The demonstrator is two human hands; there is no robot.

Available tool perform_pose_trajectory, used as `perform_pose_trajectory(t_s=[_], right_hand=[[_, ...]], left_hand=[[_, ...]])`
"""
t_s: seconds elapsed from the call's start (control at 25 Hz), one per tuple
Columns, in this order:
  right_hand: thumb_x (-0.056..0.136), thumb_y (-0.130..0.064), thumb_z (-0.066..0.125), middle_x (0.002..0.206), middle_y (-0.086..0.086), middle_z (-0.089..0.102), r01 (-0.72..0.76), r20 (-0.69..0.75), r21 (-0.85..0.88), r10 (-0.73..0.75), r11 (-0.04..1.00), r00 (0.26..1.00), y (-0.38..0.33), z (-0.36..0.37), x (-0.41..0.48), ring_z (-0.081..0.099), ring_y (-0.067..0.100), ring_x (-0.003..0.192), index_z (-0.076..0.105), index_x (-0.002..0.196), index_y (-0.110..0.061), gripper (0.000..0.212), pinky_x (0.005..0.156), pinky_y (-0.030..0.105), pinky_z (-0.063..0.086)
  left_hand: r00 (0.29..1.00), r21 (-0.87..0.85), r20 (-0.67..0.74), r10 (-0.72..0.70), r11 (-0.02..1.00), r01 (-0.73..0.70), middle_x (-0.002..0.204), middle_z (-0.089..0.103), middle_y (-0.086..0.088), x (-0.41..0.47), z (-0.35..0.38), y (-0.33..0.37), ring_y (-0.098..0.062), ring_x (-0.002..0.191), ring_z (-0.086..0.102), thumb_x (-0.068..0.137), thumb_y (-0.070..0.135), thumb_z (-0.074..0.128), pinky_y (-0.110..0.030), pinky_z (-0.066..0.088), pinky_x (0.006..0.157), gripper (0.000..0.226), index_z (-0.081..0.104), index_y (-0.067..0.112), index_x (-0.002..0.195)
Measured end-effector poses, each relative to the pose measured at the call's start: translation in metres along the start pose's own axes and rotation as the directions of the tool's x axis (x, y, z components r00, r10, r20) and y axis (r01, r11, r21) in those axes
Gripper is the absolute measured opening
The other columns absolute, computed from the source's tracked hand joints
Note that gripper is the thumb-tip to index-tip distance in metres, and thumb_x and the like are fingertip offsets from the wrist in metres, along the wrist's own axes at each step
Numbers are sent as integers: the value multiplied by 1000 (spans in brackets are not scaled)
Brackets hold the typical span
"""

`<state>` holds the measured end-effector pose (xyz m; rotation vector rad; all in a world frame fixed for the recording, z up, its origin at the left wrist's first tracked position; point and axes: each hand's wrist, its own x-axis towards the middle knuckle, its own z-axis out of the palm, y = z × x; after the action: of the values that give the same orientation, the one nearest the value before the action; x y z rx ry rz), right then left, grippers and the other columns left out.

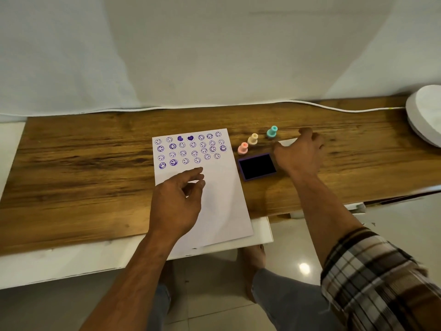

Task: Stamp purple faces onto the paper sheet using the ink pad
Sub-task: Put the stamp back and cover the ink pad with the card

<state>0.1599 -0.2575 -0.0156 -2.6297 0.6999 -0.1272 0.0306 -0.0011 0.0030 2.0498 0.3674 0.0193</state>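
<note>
A white paper sheet lies on the wooden table, its upper part filled with rows of purple smiley faces and two hearts. My left hand hovers over the sheet's blank middle, fingers loosely curled, holding nothing. The open purple ink pad sits just right of the sheet. Behind it stand three stamps in a diagonal row: pink, cream and teal. My right hand reaches over a white flat piece, probably the pad's lid, right of the pad, fingers spread.
The wooden table has a white board under its front edge. A white cable runs along the back edge, and white round plates sit at the far right. A white cloth hangs behind.
</note>
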Motion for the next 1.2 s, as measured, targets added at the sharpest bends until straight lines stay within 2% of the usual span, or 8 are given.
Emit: perform_pose_trajectory(t_s=[0.16,0.32,0.48,0.6,0.68,0.88,1.2], right_hand=[[79,-58,78,157,23,35,-101,158,-108,118,989,980,-1,7,12,36,42,141,28,153,-10,102,110,53,40],[76,-58,83,157,20,36,-134,159,-99,148,986,976,3,13,18,35,41,142,29,153,-14,103,112,56,41],[76,-58,83,151,15,46,-130,90,96,121,987,989,7,-4,9,46,37,137,36,150,-18,97,107,55,47],[75,-61,84,150,11,44,-73,10,263,73,962,997,6,-7,-32,49,33,135,34,151,-21,99,100,44,50],[73,-65,83,147,10,45,-25,0,239,26,971,1000,-3,2,-60,50,32,133,31,150,-22,102,94,41,51],[74,-62,82,149,13,44,35,15,135,-37,990,999,-18,25,-81,43,33,137,28,152,-18,105,107,48,48],[76,-67,77,148,15,45,90,12,85,-91,992,996,-11,42,-76,45,33,134,30,153,-12,106,106,48,48]], left_hand=[[999,-48,-52,7,999,-9,127,75,4,-2,2,7,-14,94,75,94,24,73,-45,62,95,31,74,23,125],[999,-43,-47,9,999,-11,128,75,4,-1,3,7,-16,94,76,94,23,72,-46,61,96,32,74,22,126],[999,-62,-41,1,998,-4,129,74,3,0,1,8,-18,98,76,96,22,70,-49,61,96,38,69,23,133],[998,-86,-69,8,996,-14,132,73,2,1,1,11,-19,99,76,96,20,70,-48,62,94,41,67,24,136],[997,-89,-70,15,996,-21,133,72,2,-1,4,14,-20,100,76,96,19,70,-49,62,94,42,66,24,137],[997,-45,-57,44,998,-46,135,71,1,-5,8,15,-22,101,75,95,20,70,-51,60,97,45,64,22,139],[997,-31,-53,54,998,-56,136,70,3,1,19,13,-20,102,75,95,19,71,-49,59,100,44,64,22,139]])
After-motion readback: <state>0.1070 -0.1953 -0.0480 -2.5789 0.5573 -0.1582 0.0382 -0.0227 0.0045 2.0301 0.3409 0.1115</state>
